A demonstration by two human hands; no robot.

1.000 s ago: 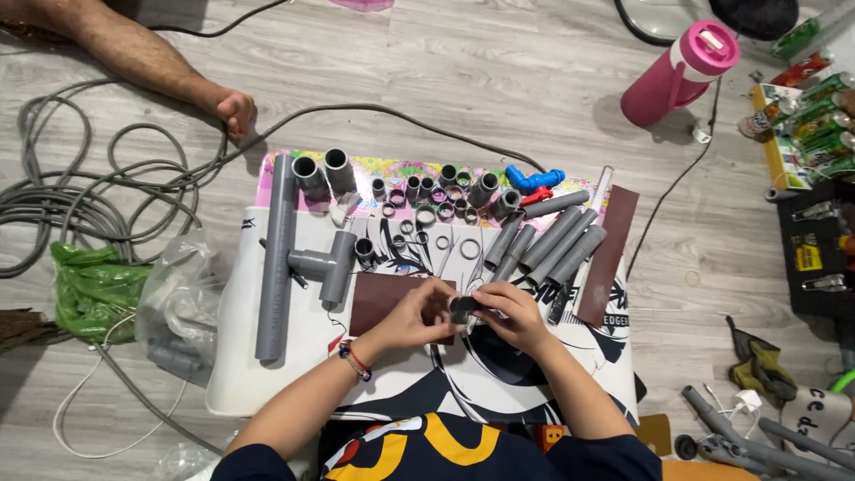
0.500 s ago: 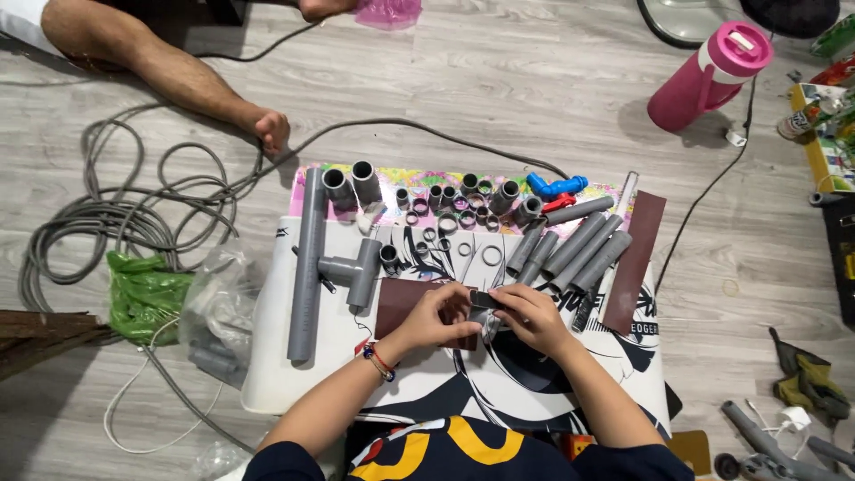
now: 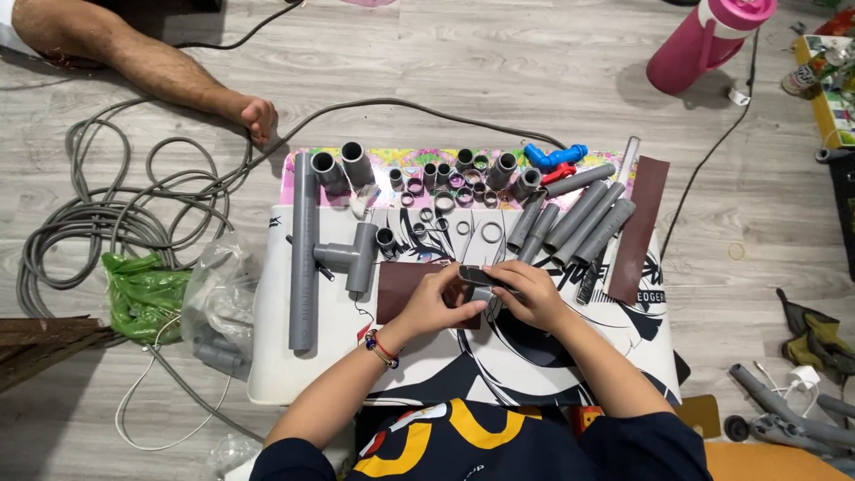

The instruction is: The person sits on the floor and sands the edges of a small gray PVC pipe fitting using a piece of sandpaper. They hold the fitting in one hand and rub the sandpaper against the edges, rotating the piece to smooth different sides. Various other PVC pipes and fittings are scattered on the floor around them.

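Here both hands meet over a white board that lies on the grey wooden floor: the left hand and the right hand are closed together on a small grey pipe piece, just above a brown sandpaper sheet. Around them lie a long grey pipe, a grey tee fitting, a row of short grey pipes, many small rings and couplings, a blue fitting and a second brown sheet. Further away are a coiled grey hose, a green plastic bag, a pink bottle and another person's bare leg. The held piece is mostly covered by fingers, so its shape is hard to make out
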